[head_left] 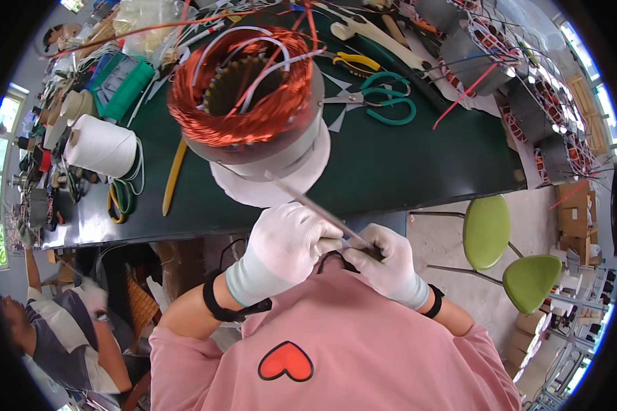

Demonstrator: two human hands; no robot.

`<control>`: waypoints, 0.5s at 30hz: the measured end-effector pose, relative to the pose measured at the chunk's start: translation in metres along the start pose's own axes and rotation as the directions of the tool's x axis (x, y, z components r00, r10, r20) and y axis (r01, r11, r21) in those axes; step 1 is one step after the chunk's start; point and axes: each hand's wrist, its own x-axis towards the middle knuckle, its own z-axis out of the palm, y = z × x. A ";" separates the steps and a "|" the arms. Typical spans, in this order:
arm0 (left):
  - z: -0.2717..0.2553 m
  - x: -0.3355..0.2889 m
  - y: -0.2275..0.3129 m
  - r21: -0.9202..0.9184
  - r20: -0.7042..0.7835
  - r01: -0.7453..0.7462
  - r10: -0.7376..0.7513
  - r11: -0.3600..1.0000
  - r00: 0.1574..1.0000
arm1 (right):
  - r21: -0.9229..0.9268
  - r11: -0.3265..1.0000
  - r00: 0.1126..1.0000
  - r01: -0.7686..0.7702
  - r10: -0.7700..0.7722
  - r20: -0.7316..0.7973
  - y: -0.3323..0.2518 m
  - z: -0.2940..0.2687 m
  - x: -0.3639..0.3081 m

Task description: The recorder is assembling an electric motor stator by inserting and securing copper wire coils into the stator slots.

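Note:
Close to my chest, at the table's front edge, both hands wear white knit gloves. My right hand [387, 264] is closed around the lower end of a thin, long grey strip [315, 208], whose far end slants up and left toward the motor stator. The fingers of my left hand [281, 236] are curled and pinched beside the strip's lower part; what they hold, if anything, is hidden. Just beyond stands the stator [253, 154], a metal ring topped with thick copper windings [185, 103] and white sleeved leads. It rests on a round white pad [250, 192].
On the dark green table [452, 161] lie green-handled scissors [384, 99], yellow-handled pliers [356, 63], a yellow pointed stick [175, 177] and a white thread spool [103, 147]. More stators [480, 58] line the right. Green chairs [487, 233] stand at right; another person [75, 329] sits left.

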 end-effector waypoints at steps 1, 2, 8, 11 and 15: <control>-0.004 -0.001 -0.001 0.014 -0.002 0.002 -0.002 1.000 1.000 | -0.025 0.999 1.000 0.022 -0.022 0.003 0.007 -0.001 -0.001; -0.010 0.001 -0.001 0.026 -0.003 0.004 -0.003 1.000 1.000 | -0.017 0.999 1.000 0.028 -0.028 0.011 0.008 -0.004 0.000; -0.082 0.018 -0.006 0.390 -0.399 -0.235 0.394 0.890 0.828 | 0.098 0.994 0.990 0.050 -0.036 -0.139 0.001 -0.052 0.006; -0.098 0.030 -0.006 0.741 -0.232 -0.110 0.406 0.663 0.884 | -0.046 0.999 0.992 0.023 -0.029 -0.122 -0.024 -0.058 0.012; -0.114 0.034 -0.024 0.685 -0.279 -0.067 0.346 0.725 0.896 | -0.226 0.969 0.984 0.105 -0.134 -0.116 -0.027 -0.073 -0.002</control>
